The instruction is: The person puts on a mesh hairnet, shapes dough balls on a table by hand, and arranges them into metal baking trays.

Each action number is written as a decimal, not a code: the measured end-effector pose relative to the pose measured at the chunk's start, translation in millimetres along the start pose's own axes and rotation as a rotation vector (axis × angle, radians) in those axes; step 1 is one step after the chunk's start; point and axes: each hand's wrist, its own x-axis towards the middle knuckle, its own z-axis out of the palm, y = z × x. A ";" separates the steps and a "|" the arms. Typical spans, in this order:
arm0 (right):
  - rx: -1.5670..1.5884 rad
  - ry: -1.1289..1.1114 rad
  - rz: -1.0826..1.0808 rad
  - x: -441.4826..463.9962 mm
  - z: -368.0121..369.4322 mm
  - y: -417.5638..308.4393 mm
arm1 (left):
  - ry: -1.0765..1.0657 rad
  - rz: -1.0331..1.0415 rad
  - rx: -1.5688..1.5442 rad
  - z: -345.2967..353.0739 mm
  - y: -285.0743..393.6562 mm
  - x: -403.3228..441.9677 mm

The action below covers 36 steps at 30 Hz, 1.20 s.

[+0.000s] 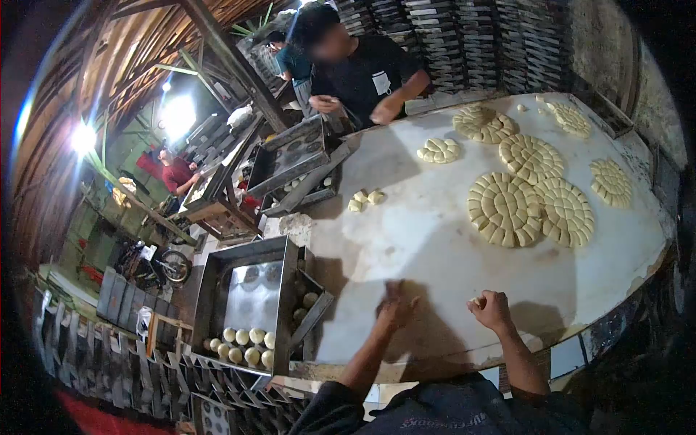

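— How are the fingers held?
— On the right hand [491, 310], they are curled closed, and a small dough piece [476, 300] is pinched at the fingertips. On the left hand [397, 308], they are spread open, above or on the tabletop [377, 243], close to its near edge. Whether dough is covered by that palm cannot be told, because the hand is blurred.
— And what has been shaped already?
— Smooth dough balls [257, 336] are seen in the metal tray [286, 297], beside the left edge of the tabletop. They are gathered in two rows at its near end only, so this tray is judged to be filled just in small part.
— What is still left unshaped?
— Rather much, it seems. A few loose dough lumps [362, 199] are found farther off, near the left edge. Toward the far right corner, several large dough rounds [504, 209] are laid, cut into pieces but not separated. At the far edge, the hands of a co-worker [388, 110] are held apart from all this.
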 end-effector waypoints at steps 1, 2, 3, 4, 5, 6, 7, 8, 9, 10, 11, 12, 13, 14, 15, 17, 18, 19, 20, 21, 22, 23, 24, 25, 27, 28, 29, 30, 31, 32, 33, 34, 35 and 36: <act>0.020 -0.031 0.010 -5.4 -3.0 -6.9 | 0.060 0.048 0.047 37.3 -46.1 -0.1; 0.024 0.002 -0.038 -12.2 1.3 -11.1 | 0.027 0.094 -0.023 80.3 -88.0 5.4; 0.021 0.011 -0.047 -17.9 6.8 -21.2 | -0.008 0.139 -0.086 101.5 -112.4 7.3; 0.047 -0.022 -0.080 -26.5 14.2 -34.2 | 0.000 0.139 -0.090 81.6 -111.2 -110.8; 0.071 -0.062 -0.109 -38.2 22.9 -47.7 | -0.153 0.077 -0.141 66.9 -87.3 -124.4; 0.137 -0.138 -0.105 -48.6 35.3 -63.7 | -0.307 0.014 -0.193 -18.4 -2.7 -79.8; 0.082 -0.193 -0.176 -56.1 54.1 -75.8 | -0.305 0.011 -0.199 -28.1 6.1 -105.0; 0.042 -0.199 -0.266 -63.7 80.7 -76.4 | -0.277 0.076 -0.434 -33.3 11.6 -125.0; 0.004 -0.204 -0.355 -72.9 102.7 -80.4 | -0.247 0.141 -0.666 -34.4 9.0 -138.8; 0.007 -0.204 -0.353 -81.8 105.8 -96.3 | -0.250 0.139 -0.664 -24.6 -5.9 -152.5; 0.070 -0.319 -0.348 -89.3 105.0 -110.7 | -0.196 0.118 -0.640 -8.7 -27.1 -169.1; 0.134 -0.429 -0.342 -96.7 101.7 -127.7 | -0.142 0.101 -0.614 -1.3 -44.8 -183.5; 0.136 -0.424 -0.338 -105.0 97.4 -143.6 | -0.147 0.105 -0.611 -14.5 -51.7 -200.1; 0.221 -0.506 -0.320 -112.8 91.4 -158.6 | -0.226 -0.019 -0.697 -28.9 -57.9 -219.5; 0.304 -0.589 -0.304 -117.5 90.7 -168.7 | -0.302 -0.145 -0.782 -38.5 -63.5 -233.1; 0.332 -0.513 -0.447 -125.0 115.4 -162.8 | 0.193 0.144 -0.806 -26.8 -70.0 -250.8; 0.390 -0.545 -0.346 -129.9 130.0 -159.6 | 0.148 0.021 -0.895 -53.0 -55.9 -261.3; 0.449 -0.578 -0.242 -136.7 136.4 -164.7 | 0.100 -0.106 -0.981 -68.0 -49.5 -269.0; 0.453 -0.602 -0.346 -141.7 143.8 -171.7 | -0.005 -0.205 -1.001 -65.4 -52.8 -271.2; 0.456 -0.607 -0.342 -147.9 150.2 -179.7 | -0.008 -0.212 -1.000 -59.0 -53.4 -270.8; 0.533 -0.528 -0.324 -152.3 155.0 -185.7 | 0.152 -0.118 -1.114 -52.0 -50.7 -267.2; 0.606 -0.447 -0.307 -153.2 157.5 -192.6 | 0.316 -0.018 -1.223 -48.0 -48.1 -262.7; 0.520 -0.346 -0.344 -149.1 138.1 -212.1 | 0.354 0.024 -0.969 -62.0 -43.2 -259.1; 0.520 -0.343 -0.347 -144.0 136.8 -208.5 | 0.356 0.028 -0.968 -67.7 -43.5 -251.8; 0.268 -0.096 -0.506 -133.0 133.7 -196.3 | 0.110 0.038 -0.523 -72.5 -40.4 -237.2; 0.270 -0.089 -0.505 -125.2 128.7 -189.9 | 0.166 0.139 -0.493 -70.6 -33.5 -230.8; 0.172 -0.024 -0.506 -114.8 121.2 -183.0 | 0.165 0.146 -0.489 -71.9 -27.2 -221.3; 0.073 0.041 -0.506 -103.7 113.4 -174.1 | 0.134 0.209 -0.539 -81.6 -16.4 -210.2; 0.074 0.048 -0.507 -88.7 108.1 -154.5 | 0.103 0.272 -0.588 -86.7 -6.3 -198.9; 0.114 0.045 -0.469 -70.3 105.5 -127.8 | 0.204 0.427 -0.690 -76.8 -8.3 -183.9; 0.158 0.043 -0.429 -55.8 102.6 -111.9 | 0.203 0.432 -0.680 -73.1 -8.3 -175.5; 0.305 0.161 -0.309 -51.3 85.6 -114.1 | 0.166 0.259 -0.774 -71.8 -9.0 -167.3; 0.448 0.279 -0.190 -45.0 67.2 -115.3 | 0.132 0.086 -0.865 -67.2 -8.5 -156.7; 0.368 0.286 -0.176 -36.5 61.6 -91.0 | 0.270 0.060 -0.680 -54.5 -11.1 -145.0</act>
